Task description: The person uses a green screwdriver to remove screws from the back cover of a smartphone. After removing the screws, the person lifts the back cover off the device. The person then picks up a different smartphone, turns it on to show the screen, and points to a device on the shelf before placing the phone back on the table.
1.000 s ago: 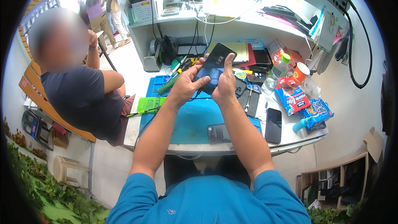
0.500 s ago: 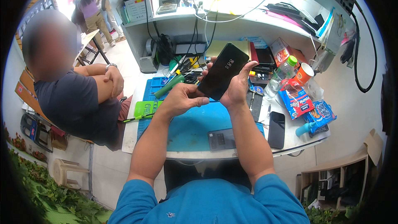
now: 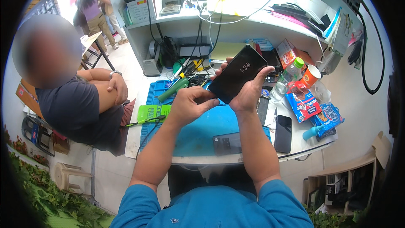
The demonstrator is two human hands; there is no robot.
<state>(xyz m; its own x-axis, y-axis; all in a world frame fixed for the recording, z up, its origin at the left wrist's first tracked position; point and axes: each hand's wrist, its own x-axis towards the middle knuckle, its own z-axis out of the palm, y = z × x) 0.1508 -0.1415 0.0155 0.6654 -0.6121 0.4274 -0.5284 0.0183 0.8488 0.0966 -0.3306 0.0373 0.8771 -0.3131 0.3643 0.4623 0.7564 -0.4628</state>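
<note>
A dark smartphone [image 3: 237,74] with small light characters on its screen rests tilted in my right hand [image 3: 249,90]. The fingers wrap behind it and the thumb lies along its right edge. My left hand [image 3: 195,104] is closed in a pinch beside the phone's lower left corner; what it pinches, if anything, cannot be made out. Below both hands lies a blue work mat [image 3: 198,133], with a grey phone-shaped panel [image 3: 227,144] near its front edge. Another black smartphone [image 3: 283,134] lies on the white table right of my right forearm.
A green pouch [image 3: 152,113], a green tube-shaped tool [image 3: 174,89] and tangled cables stand left and behind. On the right are a plastic bottle [image 3: 290,76], an orange cup [image 3: 310,75] and snack packets [image 3: 304,104]. A seated person [image 3: 80,105] with folded arms is close at left.
The phone and my right hand have shifted slightly right, and the phone leans further clockwise. My left hand has moved slightly right, still pinched near its lower corner.
</note>
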